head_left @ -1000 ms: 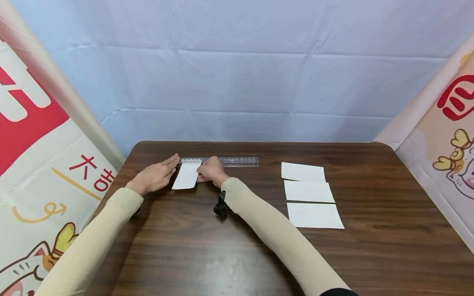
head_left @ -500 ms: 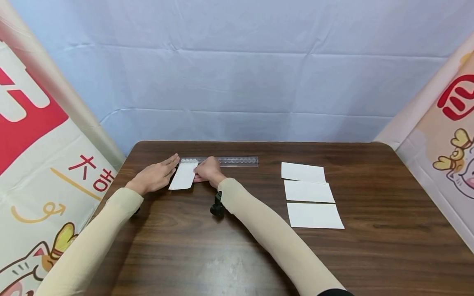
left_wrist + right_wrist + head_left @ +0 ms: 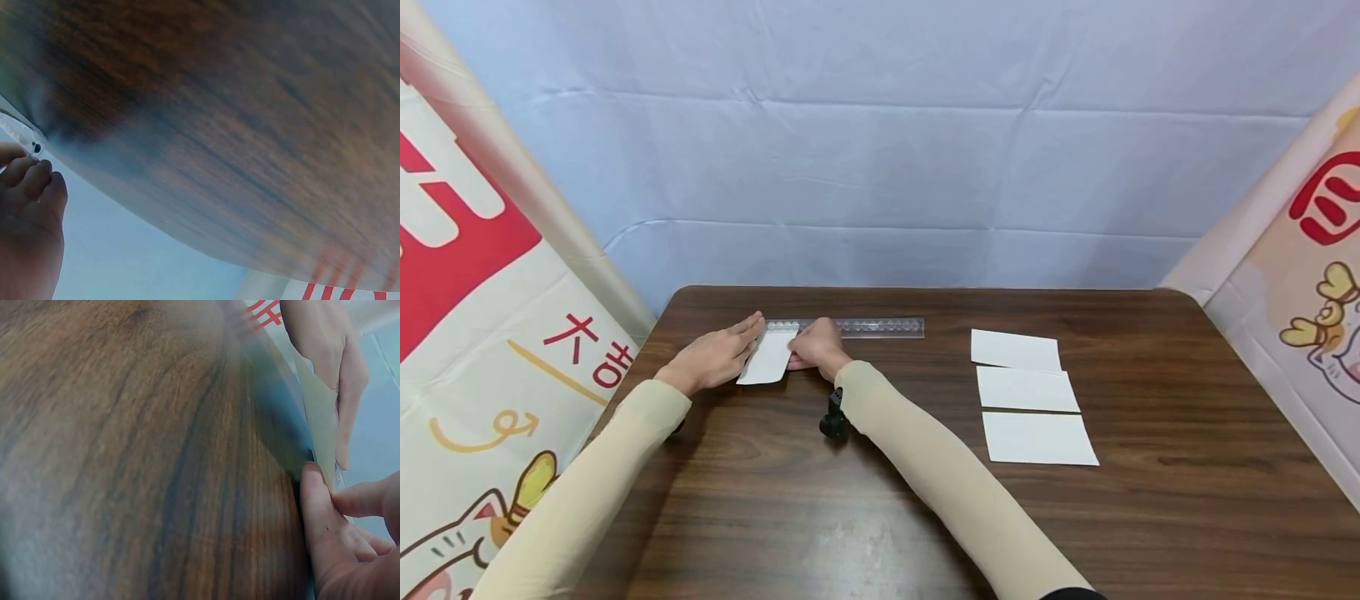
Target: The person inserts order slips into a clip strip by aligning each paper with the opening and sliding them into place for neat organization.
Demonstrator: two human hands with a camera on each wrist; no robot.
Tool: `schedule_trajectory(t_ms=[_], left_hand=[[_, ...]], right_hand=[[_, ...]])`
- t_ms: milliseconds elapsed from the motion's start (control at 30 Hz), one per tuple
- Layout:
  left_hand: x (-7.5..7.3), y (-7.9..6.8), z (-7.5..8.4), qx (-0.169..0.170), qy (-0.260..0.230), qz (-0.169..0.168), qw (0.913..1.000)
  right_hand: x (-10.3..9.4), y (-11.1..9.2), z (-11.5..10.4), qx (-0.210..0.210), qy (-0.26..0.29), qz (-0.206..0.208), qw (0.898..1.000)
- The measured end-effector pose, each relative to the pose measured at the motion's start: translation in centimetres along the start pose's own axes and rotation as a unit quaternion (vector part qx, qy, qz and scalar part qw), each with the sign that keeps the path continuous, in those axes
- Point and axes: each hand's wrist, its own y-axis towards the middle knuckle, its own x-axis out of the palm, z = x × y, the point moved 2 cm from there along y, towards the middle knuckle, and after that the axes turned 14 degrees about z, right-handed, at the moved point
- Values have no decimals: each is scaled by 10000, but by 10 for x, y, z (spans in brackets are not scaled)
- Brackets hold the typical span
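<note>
A white paper slip (image 3: 767, 357) lies at the left of the table, its far end at a clear plastic ruler (image 3: 883, 327) with a row of round shapes. My left hand (image 3: 713, 358) rests at the ruler's left end, fingers extended, beside the slip's left edge. In the left wrist view the fingers (image 3: 37, 181) are at the ruler's tip (image 3: 31, 142). My right hand (image 3: 820, 346) pinches the slip's right edge. The right wrist view shows the thumb and a finger meeting on the paper (image 3: 320, 422), which stands somewhat raised off the wood. The ruler's middle is partly hidden behind the right hand.
On the right side of the brown wooden table (image 3: 910, 500) lie a far white slip (image 3: 1015, 348), a middle slip (image 3: 1027, 389) and a near slip (image 3: 1039, 438), in a column. A pale cloth (image 3: 880, 167) hangs behind the far edge, with printed banners at both sides.
My right hand has shifted left, and the paper slip has slid left with it, closer to the left hand. The left hand and the ruler have stayed in place.
</note>
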Motion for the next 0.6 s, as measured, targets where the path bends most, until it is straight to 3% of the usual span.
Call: schedule_trajectory(t_ms=[600], left_hand=[[-8, -3, 3, -110, -132, -89, 9998]], right_hand=[[2, -3, -2, -49, 49, -105, 9999]])
